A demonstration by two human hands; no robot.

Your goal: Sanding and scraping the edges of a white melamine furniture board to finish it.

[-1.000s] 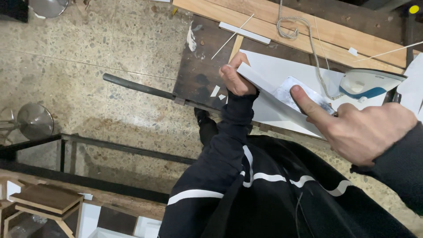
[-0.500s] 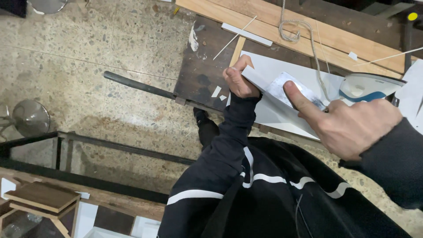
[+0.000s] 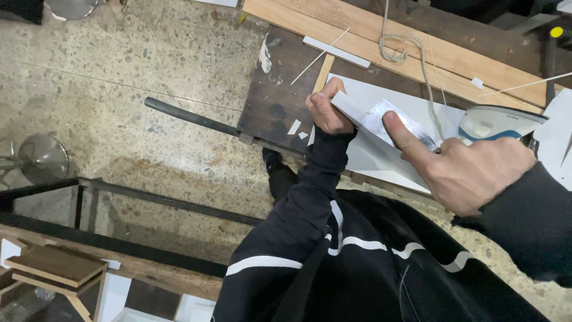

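Two hands at work on a dark wooden bench (image 3: 280,101) over a speckled stone floor (image 3: 119,77). Long pale planks (image 3: 453,56) run along the bench's far side, a loop of cord (image 3: 396,50) lying on them. White board (image 3: 411,119) lies flat on the bench, its near edge at the bench edge. Left hand (image 3: 326,110) grasps the board's raised edge strip, thumb on top, fingers curled under. Right hand (image 3: 465,170) clenched on a flat metal scraper (image 3: 393,119), forefinger stretched along the blade, blade pressed against the same strip just beside the left hand. Clothes iron (image 3: 497,122), white and blue, sits on the board behind the right hand. Black metal bar (image 3: 190,116) juts from the bench's near left edge. Thin white sticks and small offcuts scattered on the dark wood.
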